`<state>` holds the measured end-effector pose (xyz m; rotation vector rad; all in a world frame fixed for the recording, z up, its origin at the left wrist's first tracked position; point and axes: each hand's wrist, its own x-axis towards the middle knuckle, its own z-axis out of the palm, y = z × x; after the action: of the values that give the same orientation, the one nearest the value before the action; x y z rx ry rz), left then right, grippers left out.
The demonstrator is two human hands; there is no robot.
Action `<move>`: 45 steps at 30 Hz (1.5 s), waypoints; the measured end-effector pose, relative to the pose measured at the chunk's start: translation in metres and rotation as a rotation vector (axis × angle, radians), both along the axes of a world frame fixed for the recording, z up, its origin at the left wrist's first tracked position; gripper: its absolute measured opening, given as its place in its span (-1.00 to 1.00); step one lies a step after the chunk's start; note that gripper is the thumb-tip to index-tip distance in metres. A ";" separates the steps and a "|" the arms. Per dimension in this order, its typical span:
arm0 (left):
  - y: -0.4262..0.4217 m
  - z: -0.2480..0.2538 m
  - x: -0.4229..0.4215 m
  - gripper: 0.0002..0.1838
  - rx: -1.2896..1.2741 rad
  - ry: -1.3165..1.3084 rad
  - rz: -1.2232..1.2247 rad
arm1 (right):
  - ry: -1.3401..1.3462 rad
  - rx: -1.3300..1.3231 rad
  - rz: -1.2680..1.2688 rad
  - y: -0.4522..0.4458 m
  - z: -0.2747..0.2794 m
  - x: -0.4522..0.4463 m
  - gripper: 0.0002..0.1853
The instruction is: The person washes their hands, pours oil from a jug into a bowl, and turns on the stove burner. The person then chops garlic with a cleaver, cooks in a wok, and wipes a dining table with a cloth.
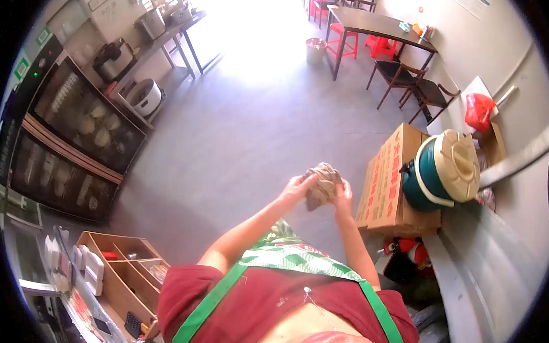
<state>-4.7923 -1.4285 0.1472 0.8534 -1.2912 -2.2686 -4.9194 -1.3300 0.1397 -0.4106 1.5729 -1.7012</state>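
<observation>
Bending the fingers of the left hand and right hand inward on opposite sides of a crumpled brownish cloth, gripping it at the centre of the frame. Wearing a green-checked apron over a dark red shirt, lower centre. Standing near a cardboard box and green cooler at right, facing a dark table, upper right.

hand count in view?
2: the left hand at the left side of the crumpled cloth, the right hand at its right. No others visible.
</observation>
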 end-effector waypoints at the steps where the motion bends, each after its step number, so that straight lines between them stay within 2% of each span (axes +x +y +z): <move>1: -0.020 0.002 -0.009 -0.57 -0.036 0.002 0.052 | 0.228 0.037 0.000 -0.026 -0.012 -0.020 -0.62; 2: -0.042 0.002 -0.021 -0.58 -0.075 0.001 0.101 | 0.459 0.065 -0.042 -0.048 0.011 -0.024 -0.59; 5: -0.107 -0.011 -0.068 -0.60 -0.169 -0.004 0.208 | 0.445 -0.161 0.171 -0.119 0.020 -0.058 -0.57; 6: -0.130 -0.012 -0.085 -0.60 -0.185 -0.068 0.142 | 0.509 -0.203 0.296 -0.146 0.004 -0.077 -0.48; 7: -0.155 -0.012 -0.103 -0.60 -0.205 -0.134 0.087 | 0.478 -0.201 0.289 -0.173 -0.011 -0.095 -0.45; 9: -0.201 -0.026 -0.154 -0.61 -0.402 -0.010 0.088 | 0.418 -0.192 0.287 -0.219 -0.034 -0.130 -0.38; 10: -0.228 -0.024 -0.182 -0.60 -0.376 -0.036 0.028 | 0.231 -0.201 0.274 -0.239 -0.039 -0.154 -0.28; 12: -0.266 -0.015 -0.232 -0.59 -0.221 -0.043 -0.157 | 0.134 -0.235 0.197 -0.268 -0.022 -0.197 -0.29; 15: -0.319 0.011 -0.307 -0.54 -0.322 -0.243 -0.411 | -0.021 -0.272 0.081 -0.304 0.001 -0.258 -0.41; 17: -0.342 0.002 -0.361 -0.48 -0.392 -0.244 -0.466 | -0.096 -0.246 0.036 -0.320 -0.002 -0.304 -0.45; 18: -0.348 0.021 -0.379 -0.50 -0.429 -0.248 -0.444 | -0.173 -0.269 0.015 -0.331 -0.006 -0.324 -0.48; 19: -0.357 0.012 -0.405 -0.58 -0.520 -0.227 -0.435 | -0.250 -0.293 -0.007 -0.341 -0.013 -0.345 -0.50; 21: -0.369 -0.001 -0.457 -0.71 -0.539 -0.123 -0.184 | -0.411 -0.338 -0.042 -0.361 -0.034 -0.394 -0.54; 22: -0.382 -0.011 -0.485 -0.80 -0.557 -0.085 -0.196 | -0.497 -0.362 -0.054 -0.374 -0.051 -0.420 -0.56; 23: -0.395 -0.013 -0.509 -0.79 -0.661 -0.049 -0.207 | -0.587 -0.377 -0.063 -0.387 -0.062 -0.442 -0.57; 25: -0.423 -0.013 -0.561 -0.77 -0.870 0.028 -0.214 | -0.515 -0.343 0.006 -0.408 -0.079 -0.490 -0.59; 26: -0.441 -0.014 -0.585 -0.76 -0.919 0.117 -0.237 | -0.459 -0.345 0.030 -0.427 -0.075 -0.507 -0.59; 27: -0.457 -0.013 -0.607 -0.76 -0.972 0.092 -0.292 | -0.412 -0.339 0.051 -0.441 -0.068 -0.523 -0.59; 30: -0.513 0.003 -0.662 -0.76 -1.128 0.039 -0.416 | -0.800 -0.350 0.097 -0.498 -0.038 -0.585 -0.57; 33: -0.574 -0.002 -0.707 -0.77 -1.235 -0.019 -0.316 | -0.761 -0.253 0.316 -0.547 -0.028 -0.643 -0.55; 34: -0.597 -0.010 -0.722 -0.79 -1.336 -0.069 -0.205 | -0.765 -0.205 0.359 -0.563 -0.031 -0.663 -0.54; 35: -0.619 0.009 -0.726 -0.78 -1.345 -0.184 -0.223 | -0.768 -0.163 0.397 -0.580 -0.037 -0.682 -0.53; 37: -0.660 -0.002 -0.745 -0.74 -1.190 -0.352 -0.174 | -0.728 -0.107 0.461 -0.616 -0.047 -0.712 -0.53; 38: -0.677 0.003 -0.748 -0.70 -1.018 -0.407 -0.146 | -0.682 -0.094 0.485 -0.635 -0.051 -0.726 -0.54; 39: -0.700 -0.014 -0.755 -0.67 -0.999 -0.375 -0.095 | -0.637 -0.087 0.499 -0.654 -0.053 -0.738 -0.55; 40: -0.725 -0.031 -0.764 -0.66 -0.999 -0.396 -0.071 | -0.713 -0.062 0.435 -0.674 -0.055 -0.750 -0.67; 42: -0.773 -0.068 -0.776 -0.68 -1.069 -0.401 0.012 | -0.805 -0.008 0.377 -0.710 -0.090 -0.793 -0.68; 43: -0.795 -0.081 -0.779 -0.68 -1.003 -0.361 0.053 | -0.843 0.009 0.317 -0.720 -0.104 -0.819 -0.69; 44: -0.819 -0.080 -0.782 -0.65 -0.947 -0.473 -0.018 | -0.807 -0.019 0.210 -0.734 -0.106 -0.839 -0.69; 45: -0.839 -0.101 -0.787 -0.65 -0.840 -0.519 0.030 | -0.767 -0.036 0.096 -0.744 -0.106 -0.863 -0.69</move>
<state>-5.5793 -2.2674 0.0459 1.1155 -2.1807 -1.2592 -5.7822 -2.0741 0.0337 0.1493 0.9414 -1.5466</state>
